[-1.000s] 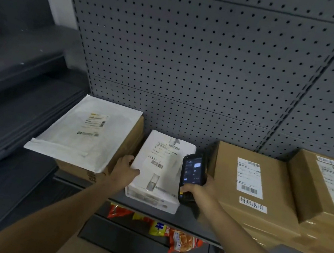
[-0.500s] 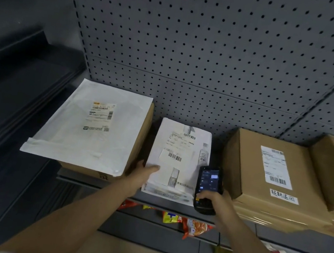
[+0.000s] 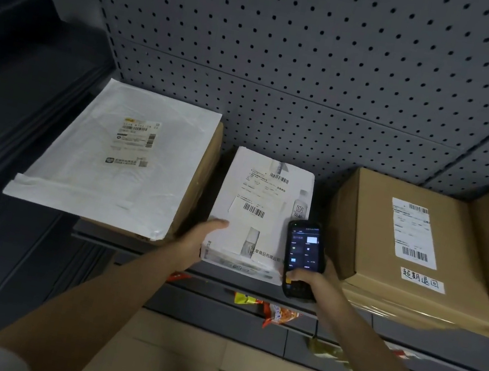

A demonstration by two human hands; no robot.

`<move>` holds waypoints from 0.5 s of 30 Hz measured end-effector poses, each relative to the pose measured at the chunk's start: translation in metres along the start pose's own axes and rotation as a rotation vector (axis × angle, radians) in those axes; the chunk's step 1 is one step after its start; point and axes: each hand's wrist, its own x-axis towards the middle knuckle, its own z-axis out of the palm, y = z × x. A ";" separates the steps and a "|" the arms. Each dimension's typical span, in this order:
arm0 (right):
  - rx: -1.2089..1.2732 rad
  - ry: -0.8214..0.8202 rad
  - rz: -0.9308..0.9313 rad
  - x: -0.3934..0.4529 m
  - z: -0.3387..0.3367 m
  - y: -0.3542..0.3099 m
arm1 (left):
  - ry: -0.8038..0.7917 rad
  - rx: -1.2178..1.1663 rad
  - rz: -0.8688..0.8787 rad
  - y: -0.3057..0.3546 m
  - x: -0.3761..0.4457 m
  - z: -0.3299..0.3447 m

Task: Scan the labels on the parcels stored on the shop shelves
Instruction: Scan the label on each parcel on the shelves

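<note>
Both hands work the white parcel (image 3: 259, 214): left hand (image 3: 196, 240) steadies its corner, grip loose; right hand (image 3: 313, 277) clamps the scanner (image 3: 303, 258) beside it, aimed at its label.

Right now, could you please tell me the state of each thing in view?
White box: flat on shelf, label up.
Scanner: screen lit.
Left hand: resting on white box's edge.
Right hand: gripping scanner.
White mailer: lying atop a brown box.
Labelled carton: closed.
</note>
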 end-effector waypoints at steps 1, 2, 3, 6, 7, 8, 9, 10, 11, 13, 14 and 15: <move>-0.016 -0.018 -0.001 -0.001 -0.002 0.000 | -0.013 -0.009 -0.005 0.000 0.000 0.000; -0.027 -0.040 -0.005 -0.002 -0.003 -0.001 | -0.027 -0.008 -0.013 0.000 0.000 -0.001; -0.035 -0.056 -0.008 -0.003 -0.005 0.000 | -0.036 -0.013 -0.016 0.000 -0.002 -0.001; -0.047 -0.086 -0.003 -0.004 -0.011 0.002 | -0.044 0.002 -0.040 -0.002 -0.008 -0.003; -0.052 -0.088 0.004 -0.004 -0.014 0.003 | -0.053 0.020 -0.047 -0.003 -0.010 -0.005; -0.062 -0.092 0.008 -0.004 -0.016 0.004 | -0.061 0.031 -0.056 -0.004 -0.012 -0.006; -0.072 -0.095 0.015 -0.004 -0.018 0.005 | -0.069 0.033 -0.066 -0.005 -0.013 -0.007; -0.084 -0.103 0.021 -0.004 -0.020 0.006 | -0.076 0.033 -0.080 -0.005 -0.014 -0.009; -0.092 -0.110 0.027 -0.006 -0.020 0.006 | -0.082 0.038 -0.097 -0.004 -0.016 -0.010; -0.113 -0.122 0.033 -0.009 -0.023 0.007 | -0.090 0.060 -0.145 -0.003 -0.023 -0.014; -0.125 -0.125 0.033 -0.011 -0.024 0.006 | -0.104 0.072 -0.159 -0.004 -0.025 -0.016; -0.134 -0.123 0.035 -0.013 -0.026 0.007 | -0.124 0.083 -0.166 -0.006 -0.027 -0.019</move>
